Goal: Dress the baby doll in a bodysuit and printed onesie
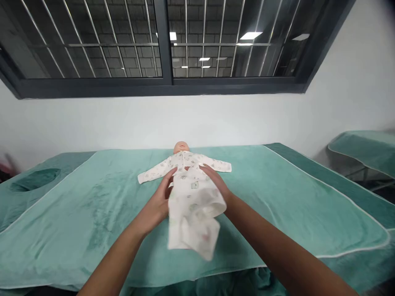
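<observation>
Step looks like fitting or adjusting the white pants at the waist of the doll, over the green blanket. Left hand and right hand curve part-open round the sides; fingers partly hidden, can't tell how firm the grip is. Next probably needs an even two-sided hold.

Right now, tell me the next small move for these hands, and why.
Probably ease the printed cloth flat on the green blanket: its near end looks folded and blurred, with the left hand and right hand at its sides, while the sleeves beyond lie spread out.
</observation>
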### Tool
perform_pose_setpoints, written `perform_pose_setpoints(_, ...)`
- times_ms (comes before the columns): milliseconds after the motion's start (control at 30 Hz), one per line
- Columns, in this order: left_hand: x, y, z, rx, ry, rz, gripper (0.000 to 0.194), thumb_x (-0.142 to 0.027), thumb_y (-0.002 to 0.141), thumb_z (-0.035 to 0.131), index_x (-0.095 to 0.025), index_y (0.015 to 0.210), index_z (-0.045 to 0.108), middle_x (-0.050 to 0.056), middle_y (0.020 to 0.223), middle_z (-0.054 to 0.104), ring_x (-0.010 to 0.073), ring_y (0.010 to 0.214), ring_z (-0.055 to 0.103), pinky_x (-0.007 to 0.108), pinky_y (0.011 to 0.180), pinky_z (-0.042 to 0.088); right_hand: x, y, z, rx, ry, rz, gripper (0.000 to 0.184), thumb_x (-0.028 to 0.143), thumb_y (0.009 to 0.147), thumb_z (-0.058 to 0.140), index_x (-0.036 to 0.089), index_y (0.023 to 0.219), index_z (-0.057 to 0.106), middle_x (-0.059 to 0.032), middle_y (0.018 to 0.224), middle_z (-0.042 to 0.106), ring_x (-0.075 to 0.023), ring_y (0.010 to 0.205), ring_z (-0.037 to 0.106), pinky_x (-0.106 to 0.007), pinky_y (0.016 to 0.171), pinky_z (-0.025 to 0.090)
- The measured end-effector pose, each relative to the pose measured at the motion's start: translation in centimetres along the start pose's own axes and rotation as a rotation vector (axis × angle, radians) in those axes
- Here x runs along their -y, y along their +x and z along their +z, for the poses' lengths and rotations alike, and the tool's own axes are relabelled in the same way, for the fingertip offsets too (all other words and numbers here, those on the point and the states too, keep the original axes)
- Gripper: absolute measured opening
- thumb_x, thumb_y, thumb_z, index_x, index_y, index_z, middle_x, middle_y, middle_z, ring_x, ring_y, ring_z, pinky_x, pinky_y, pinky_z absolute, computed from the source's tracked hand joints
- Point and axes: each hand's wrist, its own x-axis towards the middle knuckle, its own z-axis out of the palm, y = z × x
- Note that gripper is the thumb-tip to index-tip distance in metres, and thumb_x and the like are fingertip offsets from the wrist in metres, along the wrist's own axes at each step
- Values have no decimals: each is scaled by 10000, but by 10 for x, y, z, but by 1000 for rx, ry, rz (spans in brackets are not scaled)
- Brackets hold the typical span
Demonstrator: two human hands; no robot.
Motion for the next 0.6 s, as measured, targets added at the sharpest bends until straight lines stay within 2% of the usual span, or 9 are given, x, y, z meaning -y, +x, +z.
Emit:
perform_pose_setpoints(67,-2,0,2,76,1,-69,476,-369,776,616,-252,1236,580,61,1051,675,213,897,630,313,747,511,-4,3,-7,-23,-53,-28,236,471,793,582,245,858,606,-25,928,653,-212,851,598,-332,743,477)
perform_pose_setpoints(133,-2,3,5,66,16,-110,332,-358,801,580,-215,1092,652,29,916,677,189,837,611,279,720,481,-7,5,-14,-58,-97,-34,253,489,805,566,241,852,586,-12,875,637,-199,794,589,-328,703,472)
perform_pose_setpoints(200,-4,7,6,-55,10,-102,253,-355,811,570,-197,979,675,3,824,653,163,785,584,249,693,451,-9,9,-22,-112,-225,-97,247,477,828,537,232,842,572,-2,853,625,-188,790,581,-327,718,467)
perform_pose_setpoints(300,-12,12,6,-253,-83,-127,255,-386,807,586,-188,942,671,-2,796,638,147,726,561,225,628,430,-9,11,-32,-189,-457,-247,179,389,831,549,216,853,589,-24,993,625,-189,926,580,-336,837,452)
perform_pose_setpoints(400,-20,16,5,-348,-173,-206,307,-445,785,617,-184,939,668,5,782,636,144,667,547,215,544,400,-5,0,-33,-221,-574,-323,168,324,857,522,225,965,604,-47,1116,591,-180,965,579,-326,836,463)
perform_pose_setpoints(433,-20,17,4,-370,-202,-218,320,-461,787,616,-187,944,665,4,785,635,142,661,547,212,536,395,-3,-7,-31,-182,-602,-331,172,319,874,506,231,986,603,-45,1095,595,-174,937,582,-318,811,471)
perform_pose_setpoints(500,-18,19,5,-392,-275,-213,338,-484,801,600,-198,972,654,6,814,637,140,684,559,212,554,405,1,-24,-23,2,-667,-356,184,328,892,512,245,1031,599,-36,1042,610,-172,918,581,-314,804,474)
perform_pose_setpoints(600,-15,23,7,-311,-380,-205,352,-487,809,594,-200,1007,638,21,877,642,152,752,586,224,600,435,-2,-42,-10,273,-821,-455,371,328,809,656,250,1157,553,-52,1131,593,-211,1041,545,-352,892,447)
